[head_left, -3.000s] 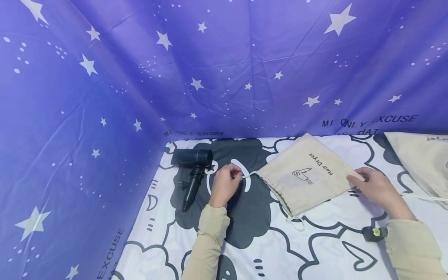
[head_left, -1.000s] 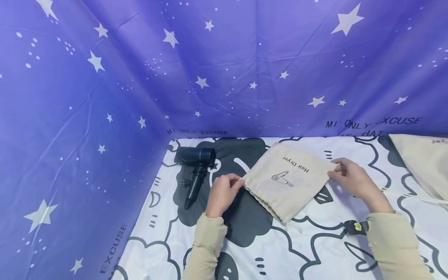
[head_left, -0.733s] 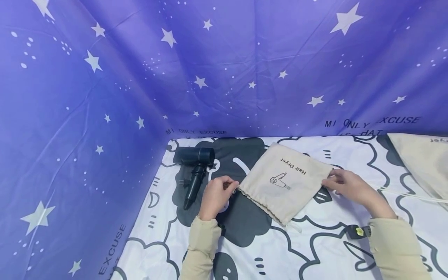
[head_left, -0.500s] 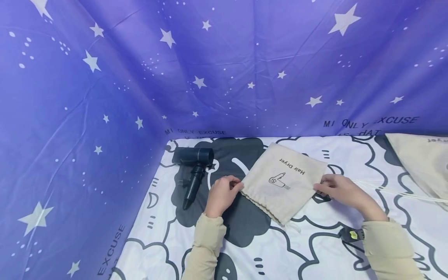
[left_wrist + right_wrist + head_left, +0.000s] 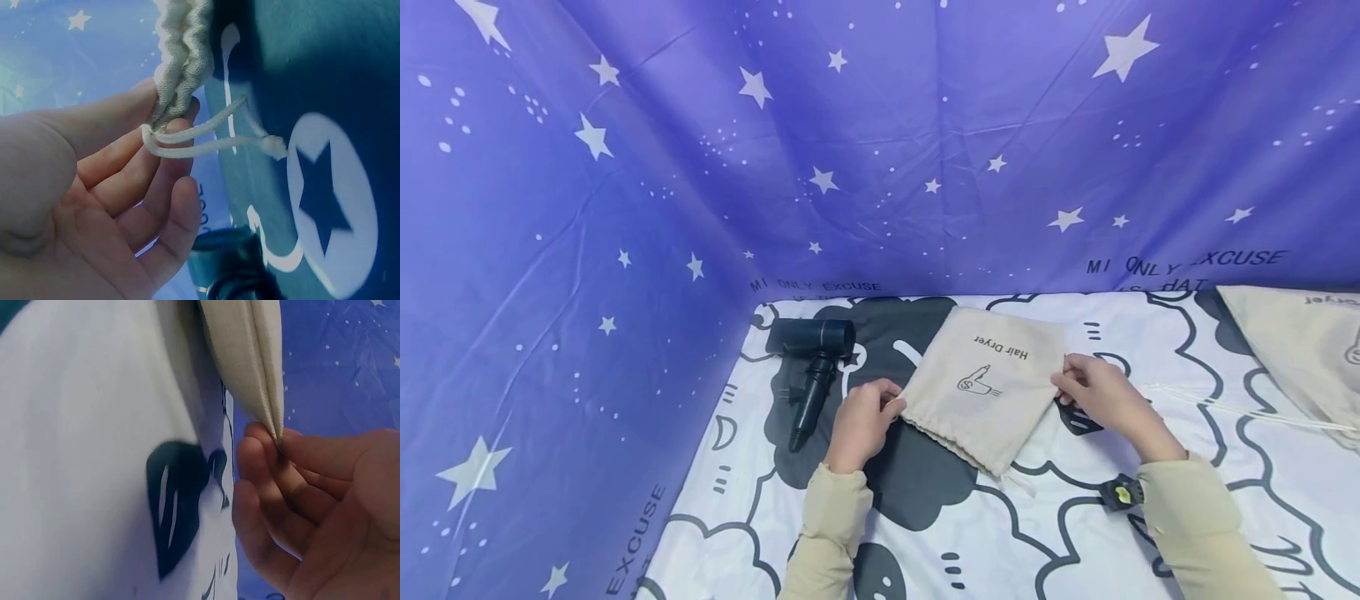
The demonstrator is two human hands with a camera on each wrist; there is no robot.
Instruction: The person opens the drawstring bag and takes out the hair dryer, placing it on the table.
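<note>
A beige drawstring bag [image 5: 992, 417] printed "Hair Dryer" is held between my two hands in the head view. My left hand [image 5: 863, 421] pinches the corner of its gathered mouth; the left wrist view shows the thumb and fingers on the ruffled edge, with a knotted drawstring [image 5: 212, 150] hanging out beside them. At the bag's opposite side, my right hand [image 5: 1105, 400] pinches an edge; in the right wrist view the thumb and forefinger nip the cloth corner [image 5: 270, 419]. To the left of my left hand, a dark hair dryer [image 5: 812, 337] lies on the patterned cloth.
A second beige drawstring bag [image 5: 1292, 350] lies at the far right, its white cord [image 5: 1262, 411] trailing left toward my right hand. The black-and-white cartoon cloth [image 5: 970, 550] covers the surface. A purple star-printed curtain [image 5: 910, 125] stands behind and at the left.
The bag has shifted left and turned, looking smaller across. My left hand has gone from its drawstring to its mouth corner. My right hand has moved left along with the bag.
</note>
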